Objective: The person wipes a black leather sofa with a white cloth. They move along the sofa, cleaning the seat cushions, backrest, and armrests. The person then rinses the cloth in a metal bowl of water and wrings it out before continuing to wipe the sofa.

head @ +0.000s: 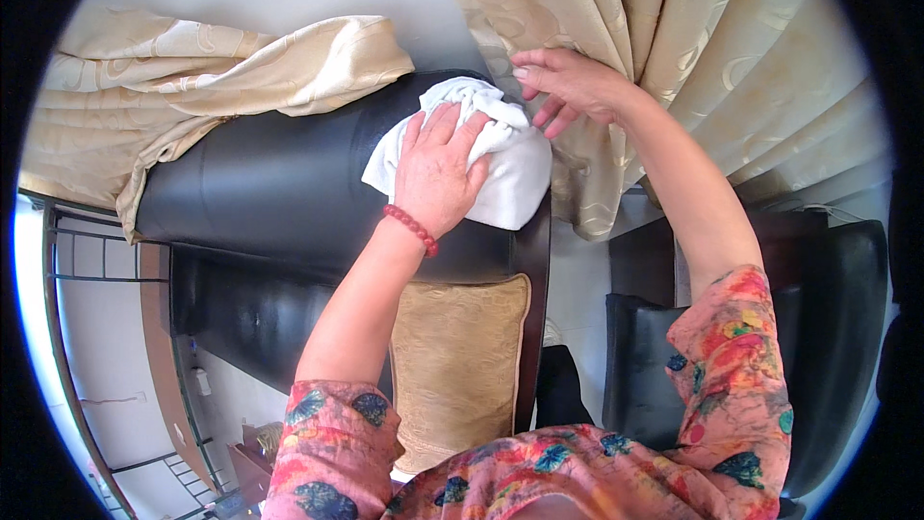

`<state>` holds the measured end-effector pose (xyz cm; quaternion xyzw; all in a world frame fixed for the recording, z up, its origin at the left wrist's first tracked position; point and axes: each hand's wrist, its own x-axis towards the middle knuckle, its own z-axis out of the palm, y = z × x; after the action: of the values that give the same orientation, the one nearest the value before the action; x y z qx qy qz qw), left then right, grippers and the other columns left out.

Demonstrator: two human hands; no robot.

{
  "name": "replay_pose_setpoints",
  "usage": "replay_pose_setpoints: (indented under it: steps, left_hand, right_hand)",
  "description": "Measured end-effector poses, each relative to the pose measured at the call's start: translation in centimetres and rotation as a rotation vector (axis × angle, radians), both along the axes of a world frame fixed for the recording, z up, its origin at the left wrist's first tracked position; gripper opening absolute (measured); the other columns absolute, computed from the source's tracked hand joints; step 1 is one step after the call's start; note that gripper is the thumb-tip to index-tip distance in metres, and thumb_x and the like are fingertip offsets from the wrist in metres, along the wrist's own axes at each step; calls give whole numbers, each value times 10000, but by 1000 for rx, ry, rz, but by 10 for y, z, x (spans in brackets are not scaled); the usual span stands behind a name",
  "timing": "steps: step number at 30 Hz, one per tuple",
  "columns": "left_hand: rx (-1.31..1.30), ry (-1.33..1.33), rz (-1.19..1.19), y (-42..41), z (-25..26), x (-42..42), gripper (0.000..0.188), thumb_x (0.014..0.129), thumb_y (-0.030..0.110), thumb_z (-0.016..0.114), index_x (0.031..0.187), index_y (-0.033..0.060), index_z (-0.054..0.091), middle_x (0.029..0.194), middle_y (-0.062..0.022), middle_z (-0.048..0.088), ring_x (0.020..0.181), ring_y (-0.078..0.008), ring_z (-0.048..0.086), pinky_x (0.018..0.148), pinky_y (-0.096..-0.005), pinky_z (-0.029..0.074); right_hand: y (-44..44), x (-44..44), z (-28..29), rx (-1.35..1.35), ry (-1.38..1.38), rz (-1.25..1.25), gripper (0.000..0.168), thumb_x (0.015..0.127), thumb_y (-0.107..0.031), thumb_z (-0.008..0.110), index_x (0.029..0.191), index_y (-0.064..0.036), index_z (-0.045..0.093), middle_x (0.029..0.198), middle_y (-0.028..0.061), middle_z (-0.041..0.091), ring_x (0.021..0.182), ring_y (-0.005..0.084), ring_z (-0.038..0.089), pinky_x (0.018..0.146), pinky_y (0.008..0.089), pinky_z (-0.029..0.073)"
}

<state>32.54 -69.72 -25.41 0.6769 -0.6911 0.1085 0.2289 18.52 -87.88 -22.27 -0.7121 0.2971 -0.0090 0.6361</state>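
A white cloth (509,188) lies bunched on the top of a black leather sofa backrest (267,173), at its right end. Pressed flat on the cloth is my left hand (440,162), fingers spread slightly, with a red bead bracelet (411,230) at the wrist. My right hand (570,90) hovers just right of the cloth, in front of the beige patterned curtain (693,36). Its fingers are apart and hold nothing; whether they touch the curtain I cannot tell.
Another beige curtain (216,72) drapes over the backrest's left part. A gold cushion (462,368) rests on the sofa below my left hand, beside a dark wooden side panel (534,318). To the right stands a black leather chair (642,361). At far left is a metal-framed bunk bed (94,231).
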Motion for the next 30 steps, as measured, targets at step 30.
replay_pose_setpoints:
  steps: [30]
  left_hand:
    - [66, -17, 383, 111, -34, 82, 595, 776, 391, 549, 1311, 159, 431, 1434, -199, 261, 1351, -341, 218, 1040, -600, 161]
  right_hand:
    - [182, 90, -44, -1512, -294, -5, 531, 756, -293, 639, 1237, -133, 481, 1235, 162, 417, 1175, 467, 332, 964, 583, 262]
